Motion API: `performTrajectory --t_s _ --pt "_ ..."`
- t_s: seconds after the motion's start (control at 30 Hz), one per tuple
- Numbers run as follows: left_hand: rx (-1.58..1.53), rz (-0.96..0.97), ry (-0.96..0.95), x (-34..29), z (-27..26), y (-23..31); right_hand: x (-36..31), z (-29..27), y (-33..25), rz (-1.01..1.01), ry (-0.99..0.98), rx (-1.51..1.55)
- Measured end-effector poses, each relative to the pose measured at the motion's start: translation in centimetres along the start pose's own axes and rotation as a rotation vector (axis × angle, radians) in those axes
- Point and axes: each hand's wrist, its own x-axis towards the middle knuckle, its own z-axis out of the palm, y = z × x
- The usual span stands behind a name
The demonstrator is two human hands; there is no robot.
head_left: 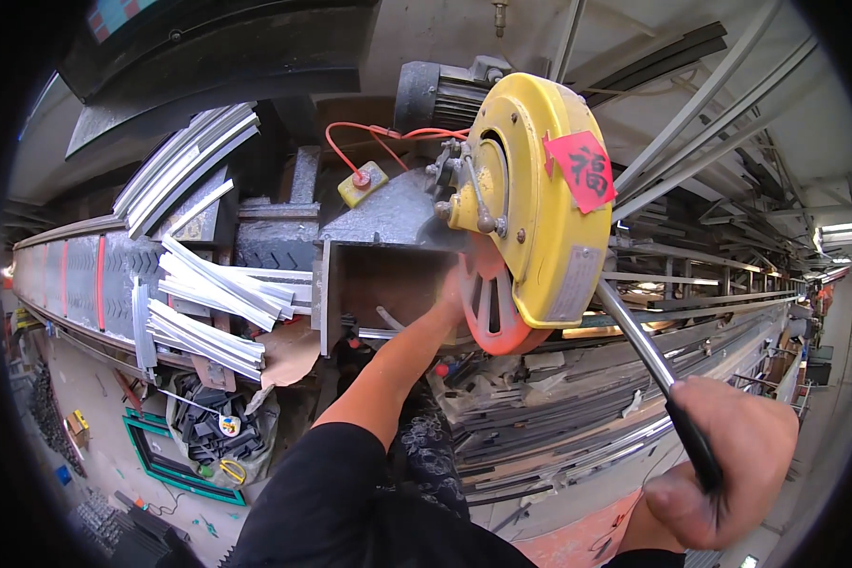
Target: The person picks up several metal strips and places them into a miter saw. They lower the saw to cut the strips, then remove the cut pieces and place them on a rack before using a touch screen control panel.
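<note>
A yellow cut-off saw (559,133) with a red paper sign (582,170) on its guard stands in front of me. Below the guard shows its orange-red lower blade cover (502,327). My right hand (729,454) is wrapped round the black grip of the saw's metal lever (639,341). My left arm reaches forward to the saw bed; my left hand (452,295) is beside the blade cover, its fingers hidden behind it. Whatever it may hold cannot be made out. An open dark metal box frame (326,298) lies just left of that hand.
Cut white profile pieces (222,284) lie in piles on the bench at left. A yellow switch box (363,185) with an orange cable sits behind the bed. Long profiles (577,417) are stacked at right. A green frame (166,469) and a bag of dark pieces (218,421) lie on the floor.
</note>
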Motion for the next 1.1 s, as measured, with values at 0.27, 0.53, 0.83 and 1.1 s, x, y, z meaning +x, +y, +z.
performTrajectory --t_s 0.27,0.53,0.83,1.1 --pt "1.716 0.874 0.24 -8.3 -4.9 12.0 1.4 -2.6 -0.8 0.006 -0.359 0.01" --pt "1.811 0.799 0.493 -8.4 -9.0 13.4 0.0 -0.7 -2.3 0.266 -0.135 0.005" --pt "1.705 0.748 0.542 -6.8 -11.0 13.1 -0.5 -0.6 -3.1 0.315 -0.118 -0.153" --pt "1.578 0.852 0.565 -6.8 -10.4 13.2 -0.4 -0.8 -3.4 0.299 -0.131 -0.168"
